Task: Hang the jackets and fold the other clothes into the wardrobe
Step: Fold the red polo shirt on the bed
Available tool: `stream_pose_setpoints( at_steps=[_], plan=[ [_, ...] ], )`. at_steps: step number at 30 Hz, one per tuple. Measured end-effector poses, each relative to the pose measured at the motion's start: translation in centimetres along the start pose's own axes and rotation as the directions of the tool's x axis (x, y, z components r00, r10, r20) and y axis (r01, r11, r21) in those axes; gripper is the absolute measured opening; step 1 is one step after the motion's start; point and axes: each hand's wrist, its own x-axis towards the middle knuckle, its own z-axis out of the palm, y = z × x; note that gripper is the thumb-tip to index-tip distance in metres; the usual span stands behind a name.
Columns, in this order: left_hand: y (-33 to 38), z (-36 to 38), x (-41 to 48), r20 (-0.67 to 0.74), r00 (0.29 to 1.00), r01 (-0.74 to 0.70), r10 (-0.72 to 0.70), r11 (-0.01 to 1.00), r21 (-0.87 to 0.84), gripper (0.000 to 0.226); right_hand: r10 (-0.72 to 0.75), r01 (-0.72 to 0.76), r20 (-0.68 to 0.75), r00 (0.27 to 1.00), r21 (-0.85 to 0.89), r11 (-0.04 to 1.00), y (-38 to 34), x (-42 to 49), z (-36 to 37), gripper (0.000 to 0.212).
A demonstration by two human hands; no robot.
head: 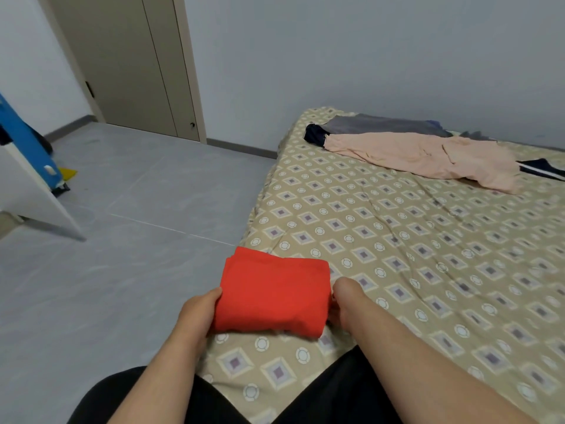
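Where the L hand (198, 313) meets the red folded garment (272, 296), its thumb lies on top of the left edge. The other fingers go under the cloth, out of sight, so it pinches that edge. R hand (344, 301) is at the opposite edge, fingers (335, 309) curled down and in against the cloth's right side, close together, tips hidden. It looks like a grip, tho whether the tips go under the fold can't be told. The garment is a thick, neat rectangle w/ several layers showing at its far left corner. It sits between both hands at the near left corner of the bed (428, 255); resting on the sheet or just lifted, can't tell. Both forearms are bare and come in from the bottom, w/ dark clothing (351, 393) below them.

The bed has a tan sheet w/ diamond-and-circle print, creased mid-way. At its far end, near the wall, lies a loose pile. A peach garment (422, 157) is spread in front, w/ a grey garment (382, 123) behind it. A dark navy piece (315, 134) is at the pile's left end, and a navy piece w/ white stripes (542, 170) at the right edge of view.

Left of the bed is grey tiled floor (122, 270). A taupe door (122, 62) is closed in the far left corner. At the left edge a white panel (30, 194) leans across the view, w/ a blue object (27, 139) behind it and sth yellow (68, 173) on the floor beside that.
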Motion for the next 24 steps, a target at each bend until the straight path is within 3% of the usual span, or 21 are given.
stream_pose_setpoints(
  at_steps=[4,8,10,12,16,20,24],
  plan=[
    [0.4,-1.4,-1.7,0.158,0.978,0.149,-0.14,0.988,-0.048,0.024,0.156,-0.119,0.146,0.977,-0.234,0.965,-0.1,-3.1,-2.3,0.008],
    [0.1,-2.1,-2.0,0.315,0.925,0.241,-0.211,0.969,-0.056,0.026,0.257,-0.103,0.278,0.926,-0.467,0.878,0.3,-4.5,-2.4,0.005],
    [-0.2,-1.9,-2.0,0.352,0.92,0.217,-0.174,0.973,-0.085,0.027,0.277,-0.072,0.272,0.922,-0.583,0.81,0.7,-4.5,-2.1,0.016],
    [-0.4,-1.4,-1.9,0.354,0.927,0.182,-0.124,0.974,-0.137,0.026,0.302,-0.099,0.287,0.909,-0.556,0.825,1.0,-4.4,-1.8,0.023],
    [-0.9,-0.2,-1.8,0.274,0.958,0.15,-0.081,0.959,-0.241,0.018,0.37,-0.257,0.347,0.862,-0.332,0.908,1.6,-4.7,-1.7,0.013],
    [-1.1,0.3,-1.7,0.273,0.958,0.163,-0.084,0.946,-0.281,0.013,0.387,-0.294,0.367,0.846,-0.286,0.912,1.9,-4.4,-1.7,0.008],
    [-1.1,0.2,-1.1,0.259,0.964,0.157,-0.062,0.917,-0.367,0.015,0.392,-0.299,0.352,0.85,-0.292,0.909,2.0,-3.8,-1.2,0.023]
  ],
)
